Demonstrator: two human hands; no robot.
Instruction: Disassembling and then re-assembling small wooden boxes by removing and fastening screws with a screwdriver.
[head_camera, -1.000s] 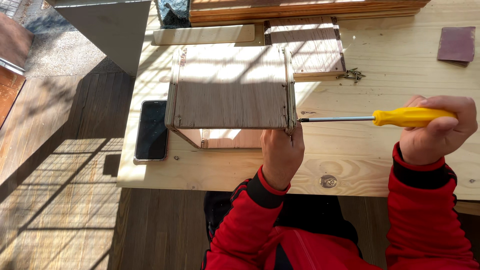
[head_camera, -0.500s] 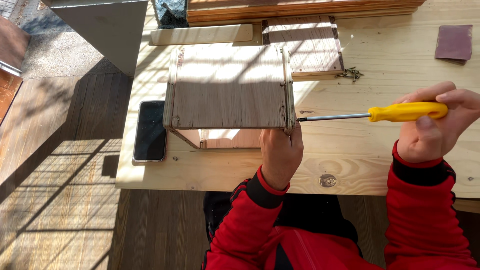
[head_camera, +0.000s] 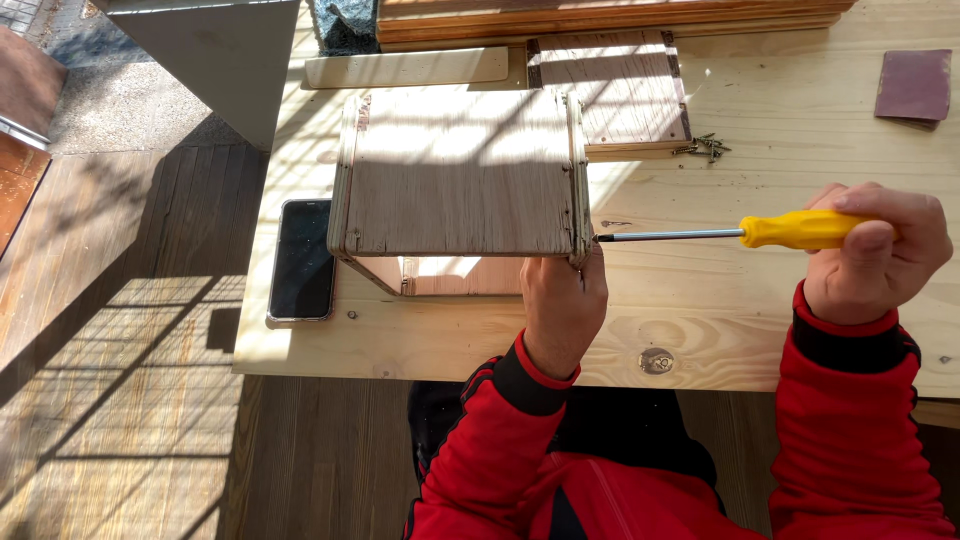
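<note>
Right now, biggest thing first, working down to the smallest.

Workbench: pale wooden table (head_camera: 800, 340) filling the upper right of the view, sunlit with striped shadows, its near edge running across in front of the person's red sleeves.

Box: open plywood box (head_camera: 460, 175) lying on its side at about 11 o'clock from the left hand, broad face up, opening toward the person at its lower edge.

Panel: framed wooden panel (head_camera: 620, 90) at 1 o'clock of the box, touching its far right corner, partly under it.

Slat: flat pale wooden strip (head_camera: 405, 68) at 12 o'clock of the box, just beyond it.

Phone: dark phone (head_camera: 302, 258) at 9 o'clock of the box, screen up, just beside it near the table's left edge.

Left hand: left hand (head_camera: 562, 300) at the box's near right corner, fingers pressed against the edge, bracing it, holding nothing loose.

Right hand: right hand (head_camera: 878, 250) well out at 3 o'clock of the box, fist wrapped tight round the tool's handle.

Screwdriver: yellow-handled screwdriver (head_camera: 730, 233) lying level, shaft pointing to 9 o'clock, tip meeting the box's right side wall just above the left hand.

Sandpaper: reddish-brown sandpaper square (head_camera: 913, 85) at 1 o'clock of the right hand, well apart.

Screws: little heap of dark screws (head_camera: 705, 148) at 12 o'clock of the screwdriver shaft, beside the panel's corner.
</note>
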